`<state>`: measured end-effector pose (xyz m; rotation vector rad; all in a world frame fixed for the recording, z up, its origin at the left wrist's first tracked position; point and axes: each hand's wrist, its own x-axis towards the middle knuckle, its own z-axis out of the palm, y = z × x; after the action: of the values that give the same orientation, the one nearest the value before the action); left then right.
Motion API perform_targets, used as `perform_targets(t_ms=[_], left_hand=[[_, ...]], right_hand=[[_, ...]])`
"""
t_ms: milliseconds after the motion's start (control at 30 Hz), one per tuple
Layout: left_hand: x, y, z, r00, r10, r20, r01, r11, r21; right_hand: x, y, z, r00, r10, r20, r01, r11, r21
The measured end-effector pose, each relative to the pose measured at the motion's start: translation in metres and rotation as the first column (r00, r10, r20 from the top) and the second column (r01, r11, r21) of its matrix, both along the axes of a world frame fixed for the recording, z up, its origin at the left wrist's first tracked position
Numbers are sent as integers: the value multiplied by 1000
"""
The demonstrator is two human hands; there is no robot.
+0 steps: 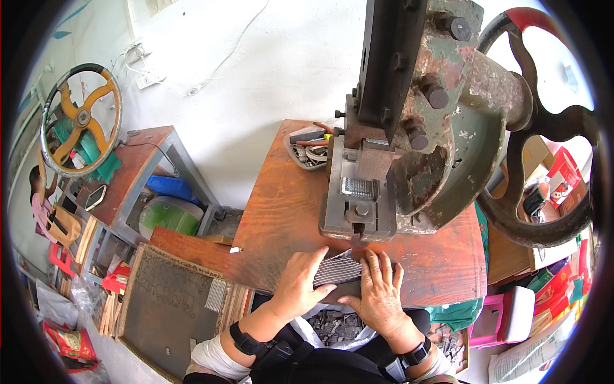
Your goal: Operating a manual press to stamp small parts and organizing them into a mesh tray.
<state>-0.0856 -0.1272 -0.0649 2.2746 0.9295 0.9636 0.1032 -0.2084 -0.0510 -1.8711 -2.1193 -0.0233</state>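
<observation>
At the front edge of the wooden bench (268,211), a stack of thin grey metal strips (337,269) lies between my hands. My left hand (300,281) holds its left side, thumb near and fingers far. Along the right side my right hand (378,291) presses with its fingers stretched forward and its thumb at the near edge. Just beyond stands a hand press (441,128). A small ribbed metal piece (359,187) sits on its die (339,214), behind a bolted block. Palms and fingers hide the stack's two ends.
A plastic tub of tools (307,153) stands left of the press. The press's large handwheel (556,121) is at right. Below the bench edge lies a bag of dark metal pieces (336,326). A framed board (169,301) leans at left; another person (41,198) is farther left.
</observation>
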Motion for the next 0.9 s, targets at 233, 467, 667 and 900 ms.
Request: perform_targets(t_ms=[233,467,667,900], left_hand=[[3,-5,-2,997,57,49,-55,998,-39],[3,-10,-2,993,109,36,-107,993,-54],[4,-4,-1,996,59,-66,-51,992,111],[6,-7,0,994,79,-72,-80,997,-14]], right_hand=[[-12,14,11,967,256,16,-256,960,111],[-11,7,9,995,99,24,-102,968,231],[-4,-4,1,975,199,93,-212,966,148],[-6,17,12,982,187,-15,-181,966,182]])
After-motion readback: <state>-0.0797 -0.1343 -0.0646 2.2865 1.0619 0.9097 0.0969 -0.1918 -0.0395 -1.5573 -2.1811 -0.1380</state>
